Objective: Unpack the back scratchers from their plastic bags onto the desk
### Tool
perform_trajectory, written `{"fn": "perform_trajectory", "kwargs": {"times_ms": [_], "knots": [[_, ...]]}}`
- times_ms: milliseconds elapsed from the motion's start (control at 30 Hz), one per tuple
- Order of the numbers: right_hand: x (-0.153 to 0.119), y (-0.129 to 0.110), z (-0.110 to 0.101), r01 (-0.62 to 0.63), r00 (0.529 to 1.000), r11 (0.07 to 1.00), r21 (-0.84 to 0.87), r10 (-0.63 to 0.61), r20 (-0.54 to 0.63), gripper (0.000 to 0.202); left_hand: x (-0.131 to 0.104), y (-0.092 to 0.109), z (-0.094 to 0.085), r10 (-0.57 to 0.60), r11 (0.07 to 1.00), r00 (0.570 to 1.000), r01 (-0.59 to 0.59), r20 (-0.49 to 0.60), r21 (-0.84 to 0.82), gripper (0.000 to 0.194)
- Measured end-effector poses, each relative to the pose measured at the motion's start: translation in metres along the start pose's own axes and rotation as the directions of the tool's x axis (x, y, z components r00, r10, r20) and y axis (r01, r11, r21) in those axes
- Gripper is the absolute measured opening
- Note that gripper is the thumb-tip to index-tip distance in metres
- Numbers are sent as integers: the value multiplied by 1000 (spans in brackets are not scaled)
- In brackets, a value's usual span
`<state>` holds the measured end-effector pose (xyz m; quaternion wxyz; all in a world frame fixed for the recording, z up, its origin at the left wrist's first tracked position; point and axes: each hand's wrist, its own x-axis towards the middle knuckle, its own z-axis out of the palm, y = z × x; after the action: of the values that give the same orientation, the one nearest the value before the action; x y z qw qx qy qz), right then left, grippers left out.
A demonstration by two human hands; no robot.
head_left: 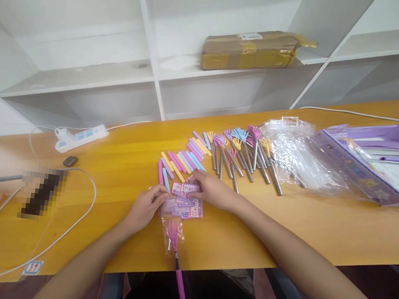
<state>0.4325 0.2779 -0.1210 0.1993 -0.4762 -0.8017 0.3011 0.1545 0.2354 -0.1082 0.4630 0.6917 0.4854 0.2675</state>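
Note:
My left hand (149, 207) is closed, thumb and fingertips pinched at the top of a clear plastic bag (167, 209). Inside the bag is the pink claw head of a back scratcher (173, 232); its pink handle extends down past the table edge toward my lap. My right hand (210, 189) rests over a small spread of purple-pink printed cards (193, 210), its thumb and fingers closed around a card at the top of them. Just beyond both hands lie pink, blue, yellow and purple handle tubes (183, 159).
Several back scratchers with metal rods (246, 156) lie right of the tubes. Beside them are a heap of clear bags (291, 152) and a purple box (360, 169). At left are a power strip (82, 138) and a looped white cable (94, 199). A taped parcel (250, 52) sits on the shelf.

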Motion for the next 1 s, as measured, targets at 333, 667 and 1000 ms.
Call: {"fn": "perform_trajectory", "kwargs": {"times_ms": [333,667,1000], "knots": [[2,3,1,40,997,997,64,-36,-75,12,-4,-1,2,27,995,996,-19,82,-96,28],[-19,-39,3,302,949,770,562,-186,-255,25,-4,-2,2,11,987,997,3,82,-161,31],[-17,-44,27,329,924,841,429,-193,-330,24,-3,1,4,25,948,999,-16,24,-317,37]]}}
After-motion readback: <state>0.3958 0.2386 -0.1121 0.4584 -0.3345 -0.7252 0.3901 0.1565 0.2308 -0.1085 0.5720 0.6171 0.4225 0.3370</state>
